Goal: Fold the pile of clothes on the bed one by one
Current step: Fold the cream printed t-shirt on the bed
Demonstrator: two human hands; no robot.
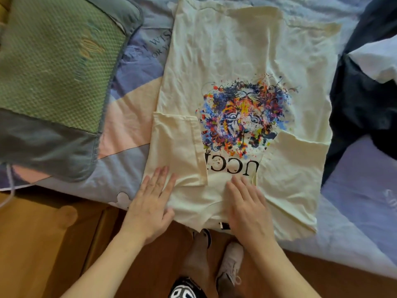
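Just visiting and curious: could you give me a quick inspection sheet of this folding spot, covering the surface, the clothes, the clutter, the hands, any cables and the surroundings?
Surface: bed with a pastel patchwork cover.
Job's things: cream T-shirt spread flat, tiger print up, both sleeves folded inward; dark garment and white garment waiting at the right.
Clutter: green pillow at the left.
Hands: left hand and right hand lie flat on the shirt's near edge.
Cables: white cord off the bed's left edge.
Surroundings: wooden floor; the person's shoes below.
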